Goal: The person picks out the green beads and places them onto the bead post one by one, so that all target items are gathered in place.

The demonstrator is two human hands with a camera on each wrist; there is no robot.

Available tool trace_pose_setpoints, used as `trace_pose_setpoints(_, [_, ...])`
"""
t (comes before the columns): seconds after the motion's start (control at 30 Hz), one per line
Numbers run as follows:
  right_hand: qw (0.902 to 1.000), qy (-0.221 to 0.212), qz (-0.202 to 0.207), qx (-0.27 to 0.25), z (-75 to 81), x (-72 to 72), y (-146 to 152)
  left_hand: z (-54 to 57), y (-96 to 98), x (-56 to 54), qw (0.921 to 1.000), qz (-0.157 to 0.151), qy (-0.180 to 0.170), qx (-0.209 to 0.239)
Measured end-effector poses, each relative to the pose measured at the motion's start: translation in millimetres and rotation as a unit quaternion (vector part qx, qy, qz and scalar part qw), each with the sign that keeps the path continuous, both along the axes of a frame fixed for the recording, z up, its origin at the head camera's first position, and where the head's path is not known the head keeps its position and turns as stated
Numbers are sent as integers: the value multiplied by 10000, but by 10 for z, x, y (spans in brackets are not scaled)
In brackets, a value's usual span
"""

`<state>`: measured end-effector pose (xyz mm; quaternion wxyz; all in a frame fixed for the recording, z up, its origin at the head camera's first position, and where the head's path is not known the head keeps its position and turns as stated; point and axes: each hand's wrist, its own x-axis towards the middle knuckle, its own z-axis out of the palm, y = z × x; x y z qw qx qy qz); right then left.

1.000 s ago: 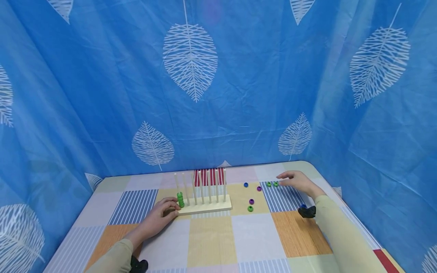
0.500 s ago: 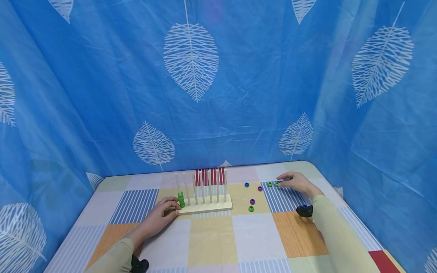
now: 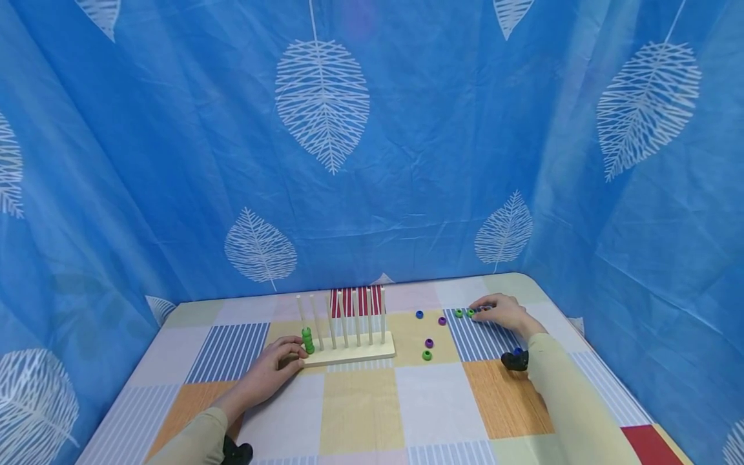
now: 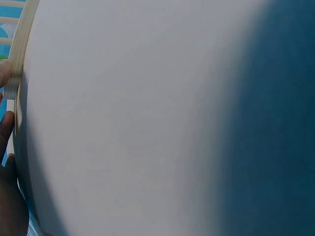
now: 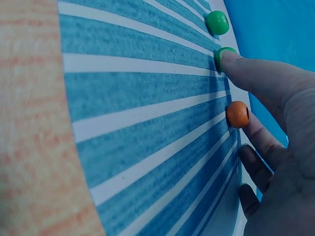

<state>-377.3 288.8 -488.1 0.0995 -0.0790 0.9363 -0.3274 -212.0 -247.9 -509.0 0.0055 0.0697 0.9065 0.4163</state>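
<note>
A wooden peg rack (image 3: 349,352) with several upright pegs stands on the patchwork table (image 3: 360,407). Green beads (image 3: 307,340) are stacked on its leftmost peg. My left hand (image 3: 290,359) rests against the rack's left end, fingers loosely bent; the left wrist view shows fingertips (image 4: 7,125) at the base edge (image 4: 22,54). My right hand (image 3: 487,310) lies at the back right, one fingertip (image 5: 236,64) touching a green bead (image 5: 222,55). A second green bead (image 5: 217,22) lies just beyond it. An orange bead (image 5: 237,114) sits beside my fingers.
Loose beads lie between rack and right hand: blue (image 3: 419,314), purple (image 3: 442,320), purple (image 3: 429,343), green (image 3: 427,355). A blue leaf-print curtain (image 3: 372,161) encloses the table on three sides. The rounded table corner is just behind my right hand.
My right hand has drawn in a little and its fingers have come down onto the nearer green bead. The left hand and the rack have stayed put.
</note>
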Motion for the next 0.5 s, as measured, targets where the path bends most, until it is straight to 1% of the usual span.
trace_pose_setpoints(0.37, [9998, 117, -153, 109, -42, 7, -23, -1, 4, 20, 10000, 20, 18, 4])
trace_pose_setpoints(0.5, [9997, 92, -213, 61, -59, -3, -32, 1, 3, 25, 10000, 45, 5, 0])
